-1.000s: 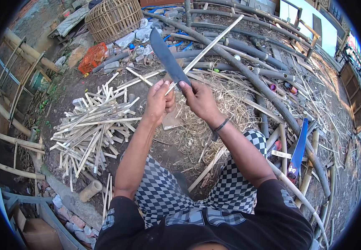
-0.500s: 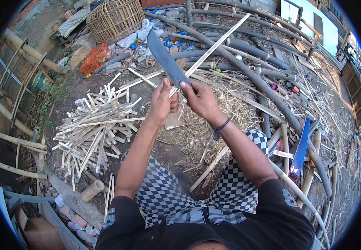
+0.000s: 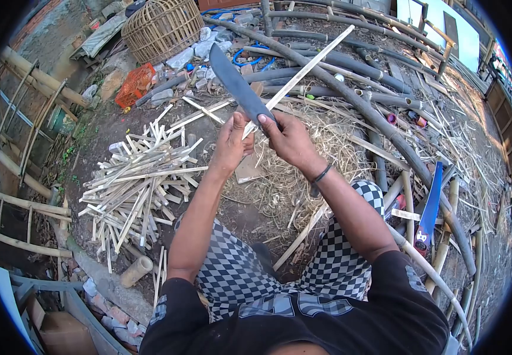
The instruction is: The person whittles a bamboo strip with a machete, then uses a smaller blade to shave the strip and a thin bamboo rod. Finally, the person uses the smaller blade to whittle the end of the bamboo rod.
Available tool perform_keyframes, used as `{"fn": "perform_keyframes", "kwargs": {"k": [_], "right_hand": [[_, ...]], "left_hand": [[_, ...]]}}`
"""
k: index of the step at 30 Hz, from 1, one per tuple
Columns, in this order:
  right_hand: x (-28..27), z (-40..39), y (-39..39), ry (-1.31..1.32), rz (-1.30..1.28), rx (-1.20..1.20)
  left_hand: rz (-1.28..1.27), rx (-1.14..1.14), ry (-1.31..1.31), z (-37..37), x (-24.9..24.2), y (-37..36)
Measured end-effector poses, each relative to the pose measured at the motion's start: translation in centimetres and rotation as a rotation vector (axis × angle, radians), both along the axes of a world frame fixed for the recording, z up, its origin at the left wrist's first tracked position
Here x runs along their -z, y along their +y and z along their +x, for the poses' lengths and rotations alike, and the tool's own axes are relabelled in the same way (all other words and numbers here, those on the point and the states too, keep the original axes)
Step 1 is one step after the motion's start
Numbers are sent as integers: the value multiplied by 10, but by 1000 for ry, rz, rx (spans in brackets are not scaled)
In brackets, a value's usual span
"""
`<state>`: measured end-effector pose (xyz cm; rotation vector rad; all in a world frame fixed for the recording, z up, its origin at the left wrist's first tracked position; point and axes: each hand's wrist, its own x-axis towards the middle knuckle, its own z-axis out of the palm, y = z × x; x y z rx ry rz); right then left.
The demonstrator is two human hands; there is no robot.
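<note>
So the long, pale wooden strip (image 3: 312, 64) is slanting up between the hands, crossing the broad, dark metal blade (image 3: 234, 81). Left hand (image 3: 229, 144) is closing round its lower end, right hand (image 3: 292, 142) is gripping the blade's base, thumb on the metal. Curly tan shavings (image 3: 333, 151) are lying below, a messy pile of pale sticks (image 3: 141, 180) is sitting off left

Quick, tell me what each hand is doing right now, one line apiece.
Left hand: closed on the lower end of a long wooden strip.
Right hand: closed on a big knife, thumb at the blade's base.
</note>
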<state>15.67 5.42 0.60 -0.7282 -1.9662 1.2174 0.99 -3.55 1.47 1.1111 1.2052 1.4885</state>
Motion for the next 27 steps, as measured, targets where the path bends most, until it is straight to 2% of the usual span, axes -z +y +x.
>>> {"fn": "perform_keyframes", "kwargs": {"k": [3, 4, 5, 8, 12, 17, 21, 23, 24, 26, 27], "right_hand": [[9, -7, -1, 106, -9, -12], [8, -9, -3, 141, -37, -5], [4, -6, 2, 43, -68, 36], [-5, -1, 3, 79, -197, 48], [7, -11, -3, 125, -9, 46], [-4, -7, -9, 34, -138, 34], [-1, -8, -3, 94, 41, 124], [-5, -5, 0, 55, 94, 189], [-4, -5, -3, 55, 93, 192], [1, -8, -13, 79, 112, 145], [3, -12, -17, 45, 280, 167]], "left_hand": [[91, -132, 86, -3, 11, 10], [85, -151, 26, -6, 13, 11], [80, -171, -35, -8, 15, 12], [148, -208, -64, 4, 14, 15], [168, -197, -220, 4, 22, 19], [132, -245, -175, -4, 20, 16], [95, -275, -266, 5, 16, 14], [78, -189, -428, 0, 24, 16], [77, -187, -428, 1, 26, 19], [12, -178, -640, 3, 31, 23], [12, -177, -642, 7, 28, 22]]}}
